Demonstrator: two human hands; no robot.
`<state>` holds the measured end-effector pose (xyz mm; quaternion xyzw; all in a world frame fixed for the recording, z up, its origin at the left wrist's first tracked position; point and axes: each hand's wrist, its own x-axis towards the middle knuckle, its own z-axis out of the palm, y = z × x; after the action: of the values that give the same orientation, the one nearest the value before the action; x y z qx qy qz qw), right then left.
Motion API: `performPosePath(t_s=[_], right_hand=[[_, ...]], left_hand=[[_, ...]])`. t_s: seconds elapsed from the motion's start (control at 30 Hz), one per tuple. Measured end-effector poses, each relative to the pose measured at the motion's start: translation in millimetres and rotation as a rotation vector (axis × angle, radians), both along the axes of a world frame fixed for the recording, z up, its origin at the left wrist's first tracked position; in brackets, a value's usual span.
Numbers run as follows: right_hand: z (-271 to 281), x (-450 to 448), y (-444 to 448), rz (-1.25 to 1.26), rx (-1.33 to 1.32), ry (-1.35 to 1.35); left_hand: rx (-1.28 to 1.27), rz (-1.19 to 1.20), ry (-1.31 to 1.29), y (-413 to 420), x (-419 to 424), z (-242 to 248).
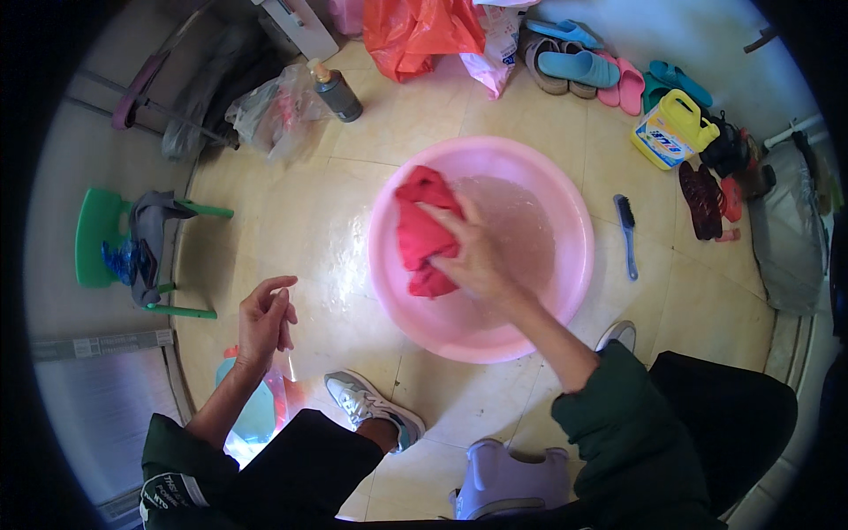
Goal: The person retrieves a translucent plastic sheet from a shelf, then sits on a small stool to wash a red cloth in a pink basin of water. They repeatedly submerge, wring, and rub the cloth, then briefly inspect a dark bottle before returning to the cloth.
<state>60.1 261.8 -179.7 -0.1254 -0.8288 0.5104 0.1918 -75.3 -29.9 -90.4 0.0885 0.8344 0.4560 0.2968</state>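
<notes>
A large pink plastic basin [578, 265] stands on the tiled floor in front of me, with cloudy water in its bottom. My right hand [474, 255] reaches over it and grips a crumpled red cloth [424, 228] at the basin's left side. Whether the cloth touches the water, I cannot tell. Left of the basin, my left hand [266, 315] hangs in the air with its fingers loosely bent and nothing in them. A blue-handled scrubbing brush [628, 245] lies on the floor to the right of the basin, dark bristles at its far end.
A yellow detergent jug [670, 132], slippers [580, 68] and shoes line the right and back. A dark pump bottle [338, 94] and plastic bags [424, 33] stand behind. Left is a green chair [99, 238]; nearer are a teal-filled container [255, 407] and a purple plastic stool [513, 480].
</notes>
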Motion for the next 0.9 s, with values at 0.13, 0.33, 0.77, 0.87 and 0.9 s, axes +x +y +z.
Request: performPosePath(t_s=[0.13, 0.33, 0.77, 0.87, 0.9], right_hand=[[-0.5, -36.3, -49.4, 0.072, 0.167, -0.050], [-32.6, -53.4, -78.5, 0.120, 0.278, -0.219], [-98.2, -26.8, -11.8, 0.014, 0.501, -0.616], [-105.7, -13.8, 9.1, 0.069, 0.556, -0.656], [-106.7, -10.0, 16.3, 0.076, 0.568, -0.620]], left_hand=[[-0.045, 0.036, 0.000, -6.4, 1.8, -1.5], [-0.096, 0.019, -0.036, -22.5, 1.8, -4.3], [-0.028, -0.057, -0.006, -33.0, -11.8, 10.3], [-0.032, -0.022, 0.026, -39.8, -20.7, 13.6], [-0.024, -0.015, 0.031, -42.5, -24.5, 15.0]])
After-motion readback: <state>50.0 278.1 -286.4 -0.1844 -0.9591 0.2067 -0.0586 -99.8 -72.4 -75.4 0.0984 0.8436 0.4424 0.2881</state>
